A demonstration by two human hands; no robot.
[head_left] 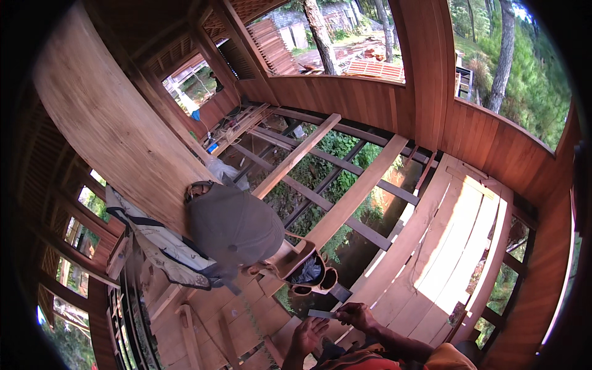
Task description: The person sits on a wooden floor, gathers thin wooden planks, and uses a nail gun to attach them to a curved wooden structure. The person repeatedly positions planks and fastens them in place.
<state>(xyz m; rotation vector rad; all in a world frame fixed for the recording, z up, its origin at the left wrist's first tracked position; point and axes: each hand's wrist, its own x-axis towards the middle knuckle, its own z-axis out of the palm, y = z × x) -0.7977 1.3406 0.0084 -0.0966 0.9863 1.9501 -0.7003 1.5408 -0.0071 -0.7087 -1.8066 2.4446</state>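
Observation:
At the lower centre my right hand point(354, 316) grips a thin grey flat strip point(320, 313), which sticks out to the left. Just left of it, my left hand point(310, 334) is raised beneath the strip's end, fingers apart. Above both hands is a tan tool pouch point(320, 279) with loops and something dark blue inside. A grey cap-like item point(234, 222) and a pale bag or garment with dark straps point(160, 240) hang by a broad wooden post point(117, 105).
Loose boards point(325, 157) span dark joists point(320, 200) over an open drop with greenery. Planking point(419, 283) lies to the right, more boards point(191, 333) at lower left. Panelled walls point(339, 92) with openings surround this. Cords and small items point(216, 142) lie at the far corner.

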